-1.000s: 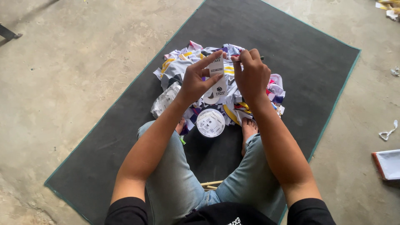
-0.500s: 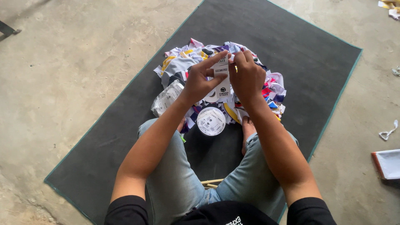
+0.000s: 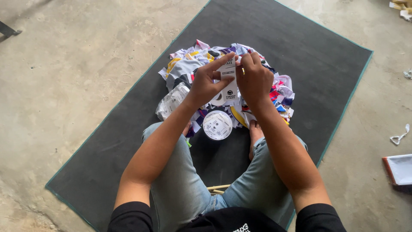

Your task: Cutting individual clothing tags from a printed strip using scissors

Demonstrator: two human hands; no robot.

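Left hand (image 3: pixel 206 86) and right hand (image 3: pixel 254 79) both pinched on a small white printed paper tag (image 3: pixel 229 83), heap of multicoloured fabric scraps (image 3: pixel 189 64) beneath them, round white label roll (image 3: pixel 217 125) nearer the body, dark grey floor mat (image 3: pixel 300 43) under everything

Your left hand (image 3: pixel 207 84) is raised in front of you, index finger stretched straight out and thumb curled beneath it, pinching the small white printed paper tag (image 3: pixel 230 81) from its left side. Your right hand (image 3: pixel 254 80) sits just right of that tag, fingers bent and bunched at its upper edge. Both bare forearms angle inward from your black sleeves, wrists close together, elbows apart above your crossed legs.
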